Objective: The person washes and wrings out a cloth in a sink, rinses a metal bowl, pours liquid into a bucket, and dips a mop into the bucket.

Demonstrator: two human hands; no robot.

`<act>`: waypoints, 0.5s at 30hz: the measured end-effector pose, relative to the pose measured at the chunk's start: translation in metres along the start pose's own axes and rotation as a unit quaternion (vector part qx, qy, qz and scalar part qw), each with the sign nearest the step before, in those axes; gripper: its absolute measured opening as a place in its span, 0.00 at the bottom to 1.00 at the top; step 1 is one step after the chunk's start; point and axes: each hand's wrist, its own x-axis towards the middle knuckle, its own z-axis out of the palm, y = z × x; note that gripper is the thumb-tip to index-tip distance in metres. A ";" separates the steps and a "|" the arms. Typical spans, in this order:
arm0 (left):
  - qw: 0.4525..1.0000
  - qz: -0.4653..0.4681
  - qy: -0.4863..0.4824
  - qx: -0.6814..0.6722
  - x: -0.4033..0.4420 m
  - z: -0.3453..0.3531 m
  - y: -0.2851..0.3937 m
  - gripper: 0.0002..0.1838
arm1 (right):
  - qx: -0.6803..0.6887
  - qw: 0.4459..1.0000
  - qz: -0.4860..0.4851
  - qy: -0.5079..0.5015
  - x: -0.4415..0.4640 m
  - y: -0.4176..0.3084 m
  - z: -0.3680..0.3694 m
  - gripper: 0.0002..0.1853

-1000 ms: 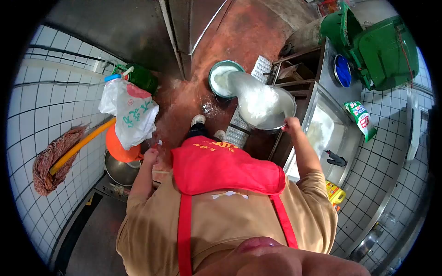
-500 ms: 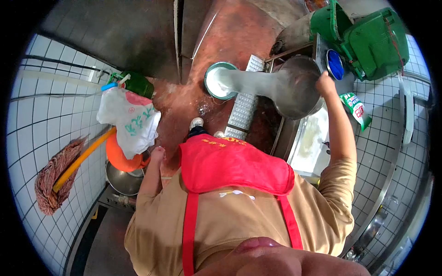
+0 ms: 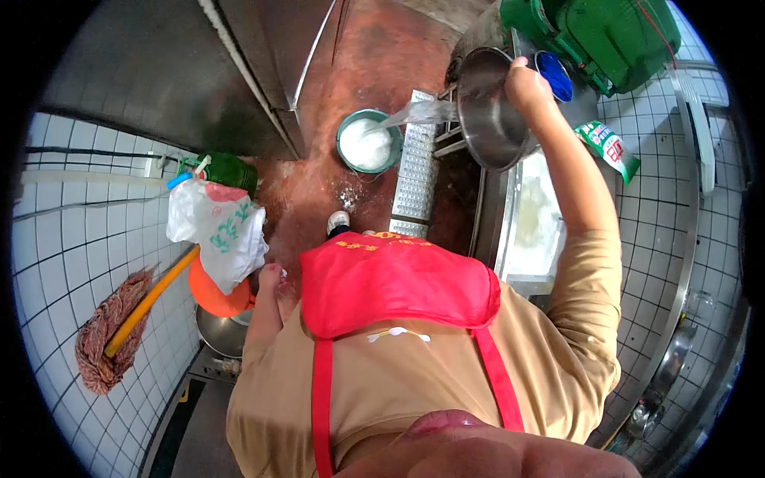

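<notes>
A large metal basin [image 3: 480, 111] is tilted on its side, with my right hand [image 3: 529, 86] closed on its rim. Water [image 3: 422, 113] streams from the basin's lip into a green bucket [image 3: 347, 151] on the floor, where white froth fills the top. Low at my left side hangs my left hand [image 3: 272, 279], fingers curled; a small pale spot shows at them, too small to name. The nearest things to that hand are a white plastic bag [image 3: 227, 239] with green lettering and an orange plastic vessel [image 3: 219, 296].
Beside the bucket runs a perforated metal drain cover [image 3: 417, 175]. A steel sink [image 3: 532, 227] lies under my right arm, with a blue-filled bowl [image 3: 554, 76] and green bins [image 3: 613, 40] beyond. A mop [image 3: 115, 334] leans at the left wall.
The water stream has thinned from a broad sheet to a narrow flow. The basin is tipped further and its inside shows more. My right hand still grips the rim.
</notes>
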 end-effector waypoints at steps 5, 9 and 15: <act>0.998 0.030 -0.062 -0.005 0.054 0.001 -0.071 0.09 | 0.090 0.993 0.055 -0.046 -0.015 0.072 0.068 0.18; 0.987 0.126 0.001 0.098 0.056 -0.002 -0.090 0.12 | 0.258 0.942 0.215 -0.022 -0.072 0.156 0.135 0.15; 0.878 0.238 -0.014 0.416 0.016 0.007 -0.042 0.18 | 0.752 0.516 0.409 -0.035 -0.231 0.268 0.224 0.11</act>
